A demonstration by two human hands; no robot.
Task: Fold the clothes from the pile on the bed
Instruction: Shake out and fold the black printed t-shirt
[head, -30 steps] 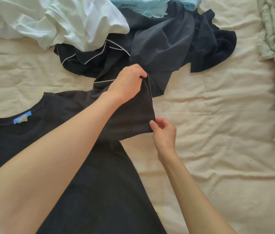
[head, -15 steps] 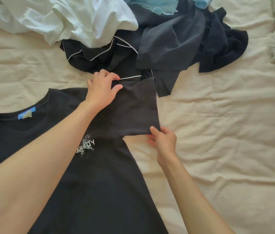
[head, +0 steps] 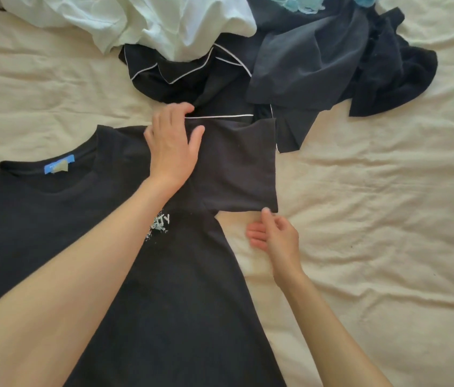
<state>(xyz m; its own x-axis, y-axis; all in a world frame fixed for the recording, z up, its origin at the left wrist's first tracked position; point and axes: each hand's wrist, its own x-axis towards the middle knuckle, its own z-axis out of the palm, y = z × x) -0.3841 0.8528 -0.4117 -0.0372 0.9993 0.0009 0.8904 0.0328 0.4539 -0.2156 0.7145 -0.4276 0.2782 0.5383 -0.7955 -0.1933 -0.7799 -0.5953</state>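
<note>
Cream wrinkled bed sheet carries everything. On it we spread the large black cotton T-shirt flat, front up, so it can be folded. Behind it the pile of white and dark clothes waits. Our left hand presses with flat fingers on the sleeve to smooth it. Our right hand, relaxed and holding nothing, hovers just beside the sleeve corner.

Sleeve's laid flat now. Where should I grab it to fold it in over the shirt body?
Probably pinch the sleeve at its outer cuff edge, coming from the right, where the right hand hangs open near the lower corner. That edge is free and straight on the bed sheet; the left hand lies flat at the shoulder.
</note>
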